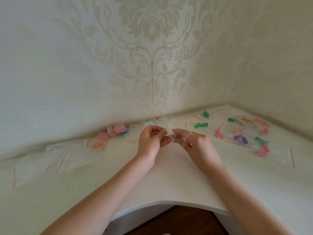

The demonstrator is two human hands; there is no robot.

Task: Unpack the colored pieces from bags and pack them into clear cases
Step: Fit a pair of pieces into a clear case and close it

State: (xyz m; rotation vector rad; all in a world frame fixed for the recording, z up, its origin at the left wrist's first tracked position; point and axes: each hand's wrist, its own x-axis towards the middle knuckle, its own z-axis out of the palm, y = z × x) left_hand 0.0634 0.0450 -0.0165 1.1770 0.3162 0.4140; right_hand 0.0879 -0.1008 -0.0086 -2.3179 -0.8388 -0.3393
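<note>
My left hand (151,140) and my right hand (194,143) meet over the middle of the white corner table (169,180). Both pinch a small clear bag with a red strip (176,137), which drapes over my right fingers; whether anything is inside it is hard to tell. Filled clear cases (117,129) with pink, orange and blue pieces sit at the back left. Empty clear cases (152,122) line the wall behind my hands. On the right lie bagged and loose pieces: green (201,125), purple (240,139), pink (261,150), orange (261,122).
Several emptied clear bags with red strips (55,161) lie flat on the left of the table. Patterned walls close in behind and on the right. The table's curved front edge (169,203) cuts in near my forearms, with dark floor below.
</note>
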